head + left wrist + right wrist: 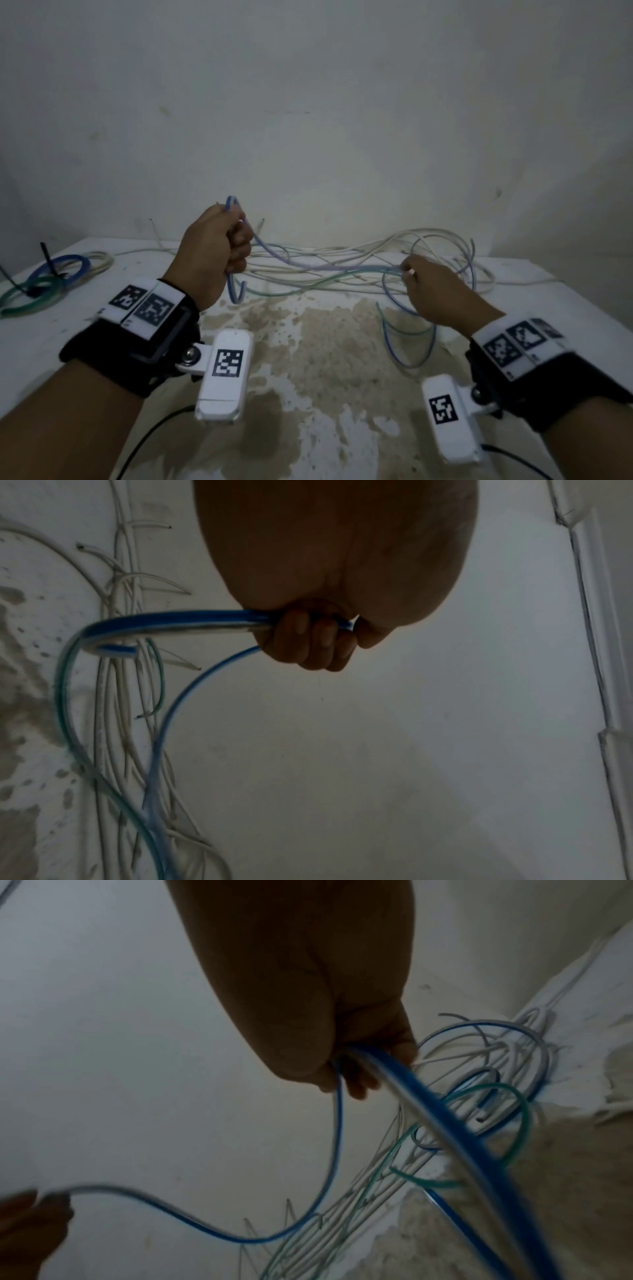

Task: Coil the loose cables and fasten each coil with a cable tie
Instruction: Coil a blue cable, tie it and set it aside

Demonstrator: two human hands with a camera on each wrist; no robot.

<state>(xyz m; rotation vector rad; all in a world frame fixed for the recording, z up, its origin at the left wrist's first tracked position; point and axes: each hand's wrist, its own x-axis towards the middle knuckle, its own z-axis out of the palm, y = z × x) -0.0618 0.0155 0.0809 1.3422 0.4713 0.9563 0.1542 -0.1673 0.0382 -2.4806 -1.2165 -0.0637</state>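
Coiling under way: one bundle tied, most cables waiting

Progress is partial, as far as these views are showing. At the far left of the table (342, 359), finished coils (51, 277) of blue, green and white cable are lying bundled together, with a black cable tie (48, 262) sticking up from them. Whether every coil there is fastened, you cannot tell from here. Behind your hands, the loose cables (394, 253), mostly white with some green and blue, are sprawling in a tangle along the wall, so the bulk of the job is probably waiting.

You are working on the blue cable (325, 266), and judging by the short loop showing, its coil is only starting. Your left hand (219, 245) is clenching it in a raised fist: a bend is poking out above the knuckles and a small U-shaped loop is hanging below. In the left wrist view, your fingers (310, 639) are wrapping round more than one pass of the blue strand.

Your right hand (435, 291) is gripping the same cable further along, fingers curled round it, just above the table. Between your hands the cable is running almost taut, and below the right hand it is dropping in a slack loop onto the stained surface.
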